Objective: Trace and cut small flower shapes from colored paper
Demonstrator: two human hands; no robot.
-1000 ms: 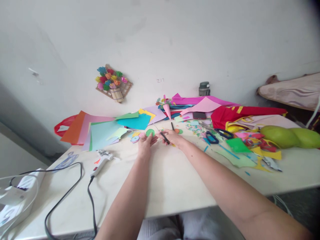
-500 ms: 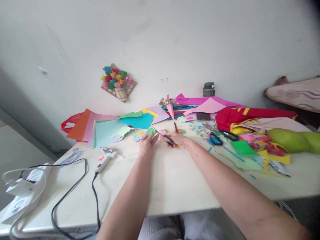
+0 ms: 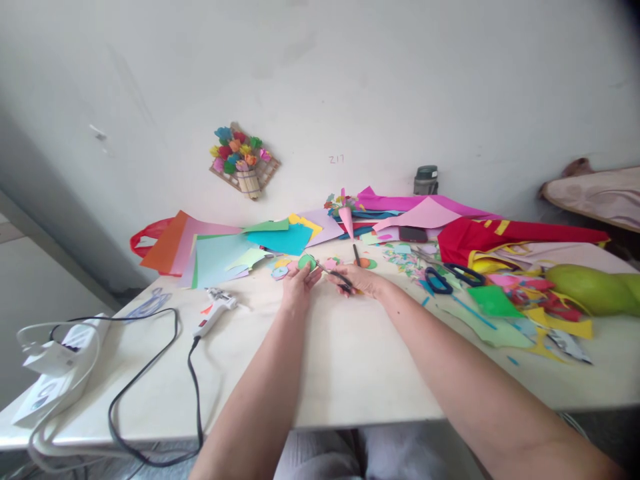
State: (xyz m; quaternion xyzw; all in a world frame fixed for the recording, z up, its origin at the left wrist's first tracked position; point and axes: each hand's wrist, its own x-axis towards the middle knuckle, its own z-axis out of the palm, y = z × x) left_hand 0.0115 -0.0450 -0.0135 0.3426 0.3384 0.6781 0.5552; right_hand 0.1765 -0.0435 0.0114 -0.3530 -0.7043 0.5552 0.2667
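A small round piece of green paper (image 3: 307,261) is pinched in the fingertips of my left hand (image 3: 299,288). My right hand (image 3: 364,281) is closed around the dark handles of a pair of scissors (image 3: 344,285). Their blades point left and meet the right edge of the green paper. Small cut paper shapes (image 3: 280,269) in several colours lie just beyond my left hand. Past my right hand are a black pen or marker (image 3: 356,255) and an orange paper circle (image 3: 363,263).
To the left lie a glue gun (image 3: 216,313), its black cord and a white power strip (image 3: 65,373). Coloured sheets (image 3: 220,257) spread along the back. At right are dark-handled scissors (image 3: 438,280), paper scraps (image 3: 493,301), red cloth (image 3: 520,233) and a phone (image 3: 413,234).
The whole view has shifted slightly, so things sit a little further right. The scissor blades now reach less far across the green paper. Both hands keep their holds.
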